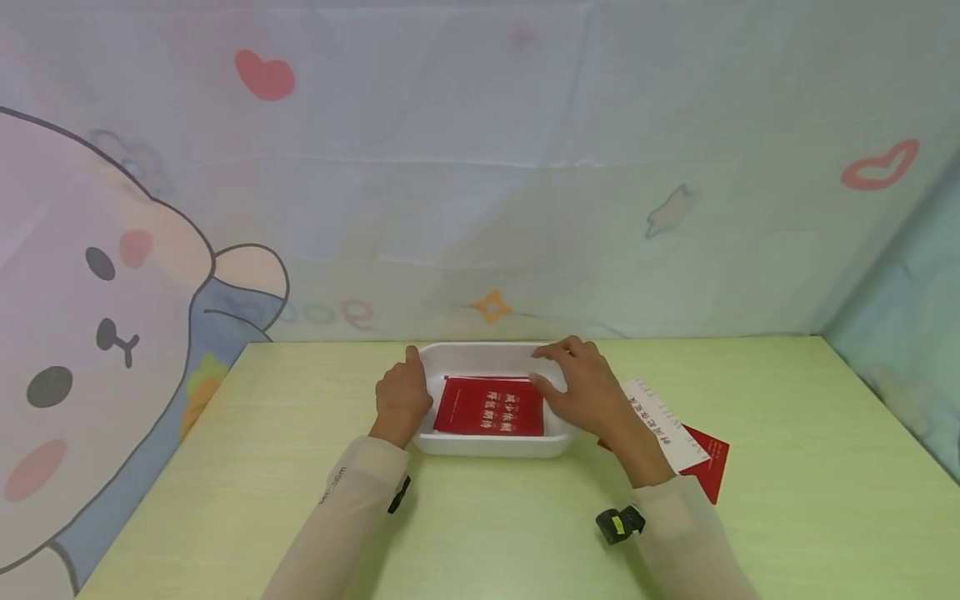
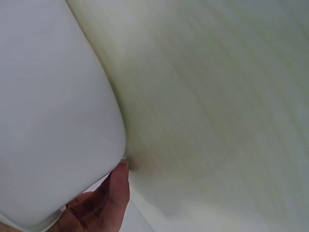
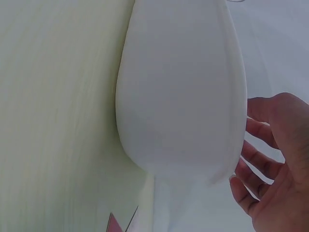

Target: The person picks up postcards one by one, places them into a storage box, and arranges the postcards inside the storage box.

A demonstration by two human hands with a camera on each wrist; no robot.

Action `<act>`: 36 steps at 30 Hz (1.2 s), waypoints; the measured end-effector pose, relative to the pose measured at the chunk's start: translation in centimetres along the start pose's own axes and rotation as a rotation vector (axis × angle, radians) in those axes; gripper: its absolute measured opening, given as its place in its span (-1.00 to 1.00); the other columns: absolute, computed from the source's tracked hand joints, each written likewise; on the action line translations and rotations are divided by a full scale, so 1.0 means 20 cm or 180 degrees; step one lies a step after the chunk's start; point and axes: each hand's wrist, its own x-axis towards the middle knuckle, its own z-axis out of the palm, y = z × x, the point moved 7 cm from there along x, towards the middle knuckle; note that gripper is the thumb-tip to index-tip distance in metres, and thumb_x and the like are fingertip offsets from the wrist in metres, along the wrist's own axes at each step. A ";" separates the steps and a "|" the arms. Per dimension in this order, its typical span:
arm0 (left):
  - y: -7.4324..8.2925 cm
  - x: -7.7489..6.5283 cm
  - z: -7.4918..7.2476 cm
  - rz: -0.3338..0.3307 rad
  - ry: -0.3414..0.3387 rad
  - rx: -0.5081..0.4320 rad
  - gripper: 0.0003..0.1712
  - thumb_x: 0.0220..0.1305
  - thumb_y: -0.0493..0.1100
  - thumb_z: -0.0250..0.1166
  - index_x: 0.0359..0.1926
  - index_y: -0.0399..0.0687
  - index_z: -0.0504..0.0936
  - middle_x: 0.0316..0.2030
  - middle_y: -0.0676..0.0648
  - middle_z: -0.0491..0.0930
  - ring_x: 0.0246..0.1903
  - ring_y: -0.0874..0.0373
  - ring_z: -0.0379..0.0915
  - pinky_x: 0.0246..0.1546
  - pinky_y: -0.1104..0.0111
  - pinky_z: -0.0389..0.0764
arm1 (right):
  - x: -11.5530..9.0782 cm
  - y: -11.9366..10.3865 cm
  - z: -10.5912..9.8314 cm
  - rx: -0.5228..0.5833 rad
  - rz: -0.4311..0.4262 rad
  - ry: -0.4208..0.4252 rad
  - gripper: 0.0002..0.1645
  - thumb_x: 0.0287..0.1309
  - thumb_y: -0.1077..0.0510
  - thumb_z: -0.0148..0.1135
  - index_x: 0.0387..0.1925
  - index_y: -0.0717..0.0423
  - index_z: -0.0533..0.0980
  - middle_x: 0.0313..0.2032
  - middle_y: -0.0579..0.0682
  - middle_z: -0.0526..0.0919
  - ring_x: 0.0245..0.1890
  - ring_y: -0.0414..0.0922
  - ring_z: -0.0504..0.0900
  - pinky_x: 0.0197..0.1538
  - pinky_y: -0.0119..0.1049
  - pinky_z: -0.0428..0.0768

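A white rectangular tray (image 1: pixel 491 447) with rounded corners sits near the table's back edge. In it lies a red card (image 1: pixel 480 408) printed with white characters. My left hand (image 1: pixel 403 393) grips the tray's left end, its thumb at the rim; in the left wrist view its fingertips reach around the white wall (image 2: pixel 58 106). Over the tray's right end is my right hand (image 1: pixel 588 387), thumb and fingers spread and loosely bent above the rim. The right wrist view shows those fingers (image 3: pixel 263 159) beside the rim, with no object visible between them.
Right of the tray, partly behind the right forearm, lie a white printed paper strip (image 1: pixel 667 425) and a red card (image 1: pixel 708 467) beneath it. A patterned cloth (image 1: pixel 450 208) hangs behind the light green table (image 1: pixel 487 525).
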 end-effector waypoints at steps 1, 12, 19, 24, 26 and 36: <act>0.00 0.00 0.00 0.0007 0.0012 0.0005 -0.44 0.13 -0.32 0.31 0.14 -0.26 0.33 -0.30 -0.29 0.68 -0.34 -0.16 0.69 -0.31 0.05 0.69 | -0.01 0.01 0.00 0.0025 0.0031 -0.0007 -0.53 0.29 0.00 0.25 0.18 0.07 0.52 0.10 0.16 0.53 0.11 0.12 0.45 0.17 0.10 0.48; 0.01 0.00 0.01 0.0018 0.0008 0.0001 -0.44 0.13 -0.33 0.31 0.14 -0.27 0.32 -0.33 -0.27 0.67 -0.38 -0.13 0.68 -0.35 0.08 0.69 | -0.10 0.14 -0.04 0.0098 0.0430 -0.0019 -0.52 0.33 0.01 0.19 0.22 0.09 0.48 0.11 0.20 0.48 0.14 0.16 0.42 0.16 0.16 0.53; -0.01 0.02 0.02 -0.0018 -0.0039 0.0031 -0.40 0.14 -0.31 0.32 0.18 -0.25 0.30 -0.29 -0.27 0.67 -0.35 -0.13 0.68 -0.32 0.07 0.70 | -0.19 0.23 -0.09 -0.0065 0.0498 -0.0003 -0.53 0.37 0.02 0.13 0.21 0.16 0.47 0.11 0.30 0.46 0.13 0.27 0.43 0.11 0.24 0.51; 0.01 0.01 0.01 0.0046 -0.0009 0.0022 -0.42 0.12 -0.30 0.33 0.15 -0.27 0.31 -0.29 -0.28 0.67 -0.35 -0.14 0.68 -0.32 0.06 0.69 | -0.26 0.31 -0.12 -0.0180 0.0559 -0.0052 -0.52 0.35 0.02 0.16 0.20 0.17 0.47 0.12 0.36 0.43 0.11 0.33 0.42 0.09 0.29 0.48; 0.00 0.01 0.00 0.0044 -0.0001 0.0022 -0.43 0.12 -0.30 0.33 0.14 -0.27 0.31 -0.29 -0.29 0.67 -0.34 -0.15 0.68 -0.32 0.05 0.69 | -0.28 0.33 -0.13 -0.0178 0.0559 -0.0069 -0.51 0.35 0.03 0.16 0.21 0.19 0.46 0.13 0.37 0.42 0.11 0.35 0.41 0.06 0.30 0.46; 0.01 0.01 0.00 0.0005 -0.0052 0.0008 -0.40 0.14 -0.30 0.33 0.18 -0.26 0.30 -0.26 -0.29 0.67 -0.30 -0.16 0.69 -0.25 0.04 0.69 | -0.39 0.42 -0.14 -0.0484 0.0606 -0.0303 -0.44 0.32 0.00 0.18 0.26 0.17 0.39 0.18 0.42 0.36 0.14 0.46 0.35 0.04 0.40 0.42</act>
